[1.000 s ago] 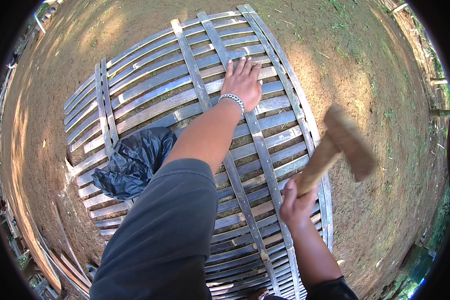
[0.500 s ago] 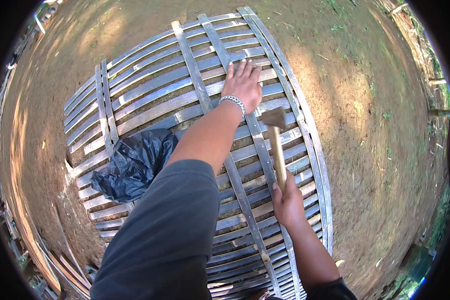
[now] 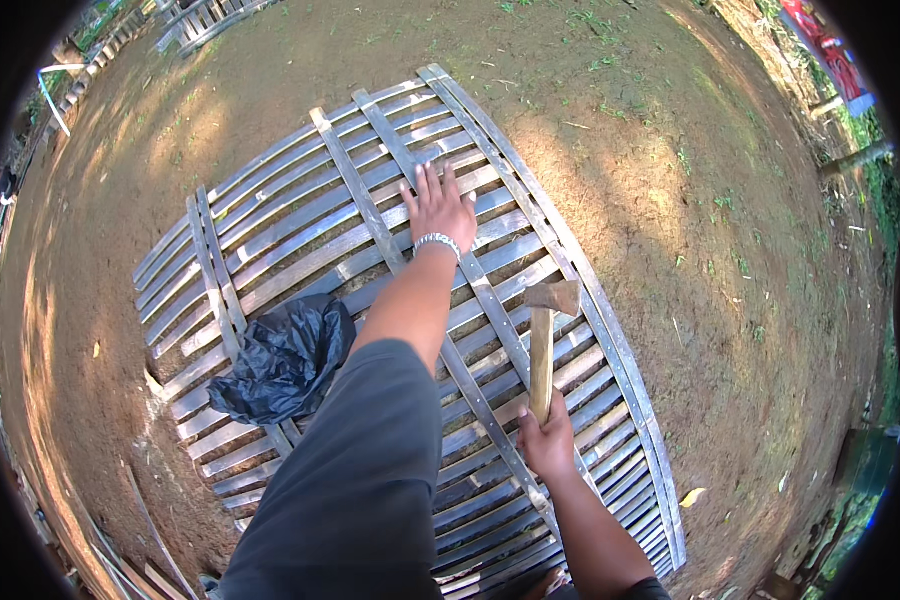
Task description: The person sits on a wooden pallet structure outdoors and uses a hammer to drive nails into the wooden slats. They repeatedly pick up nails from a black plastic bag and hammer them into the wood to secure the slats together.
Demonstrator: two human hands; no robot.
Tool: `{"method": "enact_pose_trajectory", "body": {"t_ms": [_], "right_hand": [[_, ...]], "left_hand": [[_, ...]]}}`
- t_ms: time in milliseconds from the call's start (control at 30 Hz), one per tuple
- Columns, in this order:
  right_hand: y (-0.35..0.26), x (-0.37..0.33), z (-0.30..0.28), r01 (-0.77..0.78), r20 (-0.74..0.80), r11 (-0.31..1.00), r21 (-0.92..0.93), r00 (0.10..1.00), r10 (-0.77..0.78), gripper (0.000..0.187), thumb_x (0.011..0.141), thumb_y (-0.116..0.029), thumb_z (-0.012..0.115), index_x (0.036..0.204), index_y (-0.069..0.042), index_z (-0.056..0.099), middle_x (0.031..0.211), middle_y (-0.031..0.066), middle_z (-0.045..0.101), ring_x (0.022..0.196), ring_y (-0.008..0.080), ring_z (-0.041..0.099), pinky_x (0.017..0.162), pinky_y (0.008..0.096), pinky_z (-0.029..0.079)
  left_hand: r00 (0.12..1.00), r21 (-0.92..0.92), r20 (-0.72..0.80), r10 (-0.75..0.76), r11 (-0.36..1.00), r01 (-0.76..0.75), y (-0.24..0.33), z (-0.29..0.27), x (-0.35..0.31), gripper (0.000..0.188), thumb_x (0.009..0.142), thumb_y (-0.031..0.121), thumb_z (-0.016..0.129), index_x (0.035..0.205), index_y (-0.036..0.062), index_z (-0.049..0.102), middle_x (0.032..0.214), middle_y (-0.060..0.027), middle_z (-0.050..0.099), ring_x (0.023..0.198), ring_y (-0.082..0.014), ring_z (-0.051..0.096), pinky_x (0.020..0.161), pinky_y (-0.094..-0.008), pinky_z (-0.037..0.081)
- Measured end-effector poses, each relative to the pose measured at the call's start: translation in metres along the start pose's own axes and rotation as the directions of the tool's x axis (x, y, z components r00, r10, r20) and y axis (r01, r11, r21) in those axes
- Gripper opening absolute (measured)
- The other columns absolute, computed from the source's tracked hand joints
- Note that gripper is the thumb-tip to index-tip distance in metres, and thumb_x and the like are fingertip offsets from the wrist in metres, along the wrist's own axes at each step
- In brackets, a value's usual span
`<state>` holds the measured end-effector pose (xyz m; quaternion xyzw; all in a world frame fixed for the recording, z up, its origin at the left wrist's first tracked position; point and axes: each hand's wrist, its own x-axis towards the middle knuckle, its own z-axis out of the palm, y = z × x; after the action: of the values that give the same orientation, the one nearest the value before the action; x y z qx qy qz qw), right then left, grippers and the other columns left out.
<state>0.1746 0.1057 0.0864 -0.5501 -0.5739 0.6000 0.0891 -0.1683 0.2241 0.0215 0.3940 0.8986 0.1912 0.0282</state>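
Observation:
A slatted panel of split bamboo point(image 3: 310, 262), nailed to crosswise strips, lies on the dirt beneath both arms. My left hand point(image 3: 440, 212), with a silver chain bracelet at the wrist, rests on the far part of the panel, palm down and fingers spread over the slats and a cross strip. My right hand point(image 3: 548, 440) grips the lower wooden handle of a hatchet point(image 3: 541, 350), its rusty head pointing away from me above the slats near the panel's right side. A crumpled black plastic bag point(image 3: 285, 362) lies on the panel, left of my left forearm.
Bare brown dirt point(image 3: 730, 400) surrounds the panel, with a yellow leaf point(image 3: 692, 497) at right. Loose thin strips point(image 3: 155, 525) lie at lower left. A wooden slatted structure point(image 3: 202, 22) stands far left, and a red banner point(image 3: 828, 55) hangs at far right.
The view has shifted, so the panel sits lower in it. My right hand and the hatchet have come nearer to me. My left hand stays flat on the slats.

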Motion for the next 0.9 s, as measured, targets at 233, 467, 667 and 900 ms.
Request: {"method": "enact_pose_trajectory", "body": {"t_ms": [233, 467, 667, 900], "right_hand": [[0.044, -0.018, -0.005, -0.115, 0.008, 0.977, 0.179, 0.993, 0.115, 0.034, 0.097, 0.000, 0.067, 0.124, -0.004, 0.045, 0.083, 0.0092, 0.064, 0.061, 0.0176, 0.065, 0.055, 0.0325, 0.056], [0.005, -0.014, -0.013, -0.400, 0.164, 0.873, 0.280, 0.915, 0.368, 0.038, 0.093, 0.004, 0.065, 0.123, -0.002, 0.043, 0.096, 0.0159, 0.066, 0.075, 0.0255, 0.071, 0.059, 0.0408, 0.060], [-0.087, -0.008, -0.069, -0.364, 0.068, 0.876, -0.317, 0.912, 0.404, 0.033, 0.091, -0.002, 0.069, 0.117, 0.003, 0.049, 0.087, 0.0158, 0.068, 0.068, 0.0234, 0.070, 0.055, 0.0370, 0.057], [-0.167, 0.031, -0.084, -0.215, 0.160, 0.605, -0.766, 0.848, 0.504, 0.031, 0.094, -0.010, 0.071, 0.118, 0.004, 0.057, 0.088, 0.0132, 0.073, 0.071, 0.0207, 0.074, 0.064, 0.0376, 0.060]], "left_hand": [[0.990, -0.525, -0.132, 0.053, 0.843, -0.115, -0.029, -0.082, -0.296, 0.069, 0.095, 0.032, 0.067, 0.152, 0.0006, 0.045, 0.159, -0.0246, 0.043, 0.153, -0.0443, 0.030, 0.125, -0.0619, 0.013], [0.833, 0.043, -0.120, -0.540, 0.835, 0.548, -0.188, -0.139, -0.348, 0.100, 0.085, 0.039, 0.075, 0.165, 0.0064, 0.023, 0.170, -0.0264, 0.020, 0.160, -0.0419, 0.012, 0.128, -0.0612, 0.005], [0.776, 0.168, 0.113, -0.620, 0.782, 0.600, -0.191, -0.140, -0.330, 0.098, 0.083, 0.041, 0.068, 0.166, 0.0121, 0.024, 0.170, -0.0253, 0.021, 0.160, -0.0400, 0.013, 0.130, -0.0577, 0.006], [0.789, 0.210, 0.130, -0.600, 0.794, 0.570, -0.199, -0.133, -0.334, 0.099, 0.080, 0.042, 0.064, 0.165, 0.0096, 0.025, 0.167, -0.0286, 0.025, 0.158, -0.0441, 0.018, 0.129, -0.0593, 0.005]]}}
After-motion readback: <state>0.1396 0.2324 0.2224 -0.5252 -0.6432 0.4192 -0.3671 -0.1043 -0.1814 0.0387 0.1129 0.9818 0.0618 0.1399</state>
